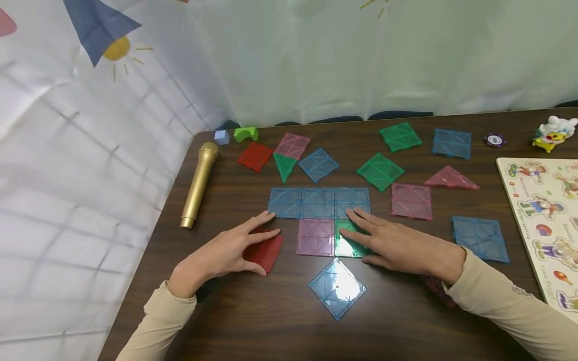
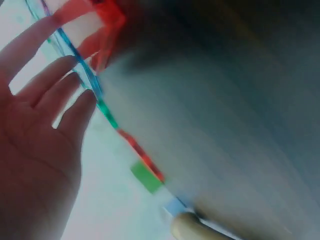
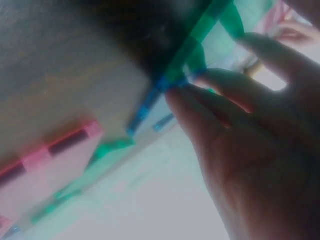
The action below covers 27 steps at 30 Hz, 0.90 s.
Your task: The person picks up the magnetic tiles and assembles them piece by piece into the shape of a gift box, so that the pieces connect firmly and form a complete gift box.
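Observation:
My left hand holds a red translucent magnetic tile at its edges, with the thumb by the near edge and a finger across the far part. In the left wrist view, fingers show through the red tile. My right hand lies with spread, fairly straight fingers over a green square tile. One fingertip reaches the right end of a row of three blue tiles. Against that row's near side, a pink square tile sits beside the green one. A blue tile lies cornerwise just below.
Loose tiles lie around, among them a green tile, a pink tile and a blue tile. A gold microphone lies at left. A picture board and a small figurine are at right. White cloth hangs behind.

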Available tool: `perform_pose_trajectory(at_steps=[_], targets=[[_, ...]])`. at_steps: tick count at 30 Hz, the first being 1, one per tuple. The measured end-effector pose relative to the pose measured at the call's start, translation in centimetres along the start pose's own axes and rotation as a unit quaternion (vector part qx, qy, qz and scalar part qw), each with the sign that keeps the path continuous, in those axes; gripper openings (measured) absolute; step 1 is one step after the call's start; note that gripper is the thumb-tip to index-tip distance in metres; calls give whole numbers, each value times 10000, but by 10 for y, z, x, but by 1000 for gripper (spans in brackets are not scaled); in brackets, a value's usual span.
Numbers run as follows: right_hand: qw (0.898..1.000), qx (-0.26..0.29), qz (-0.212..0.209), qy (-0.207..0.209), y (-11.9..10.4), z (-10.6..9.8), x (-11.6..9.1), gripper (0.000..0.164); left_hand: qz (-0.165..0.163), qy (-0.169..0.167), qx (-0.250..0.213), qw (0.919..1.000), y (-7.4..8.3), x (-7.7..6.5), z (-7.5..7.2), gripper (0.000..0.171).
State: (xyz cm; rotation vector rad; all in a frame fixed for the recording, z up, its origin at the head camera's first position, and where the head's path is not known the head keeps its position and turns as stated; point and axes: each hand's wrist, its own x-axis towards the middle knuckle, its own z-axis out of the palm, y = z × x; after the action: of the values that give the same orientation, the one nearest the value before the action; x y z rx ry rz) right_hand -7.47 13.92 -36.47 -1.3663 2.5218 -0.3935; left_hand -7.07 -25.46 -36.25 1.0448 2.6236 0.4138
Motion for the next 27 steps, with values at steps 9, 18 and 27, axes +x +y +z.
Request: perform_pose_trajectory(at_steps=[9,18,27], targets=[[9999,63,67,-48,0,1,1,65,461,191,172,9986,11,31,6,84],[9997,150,154,-107,1,-1,0,65,367,517,134,9979,15,39,10,80],[9997,139,184,-115,0,1,-1,64,-190,749,422,9961,33,41,19,83]])
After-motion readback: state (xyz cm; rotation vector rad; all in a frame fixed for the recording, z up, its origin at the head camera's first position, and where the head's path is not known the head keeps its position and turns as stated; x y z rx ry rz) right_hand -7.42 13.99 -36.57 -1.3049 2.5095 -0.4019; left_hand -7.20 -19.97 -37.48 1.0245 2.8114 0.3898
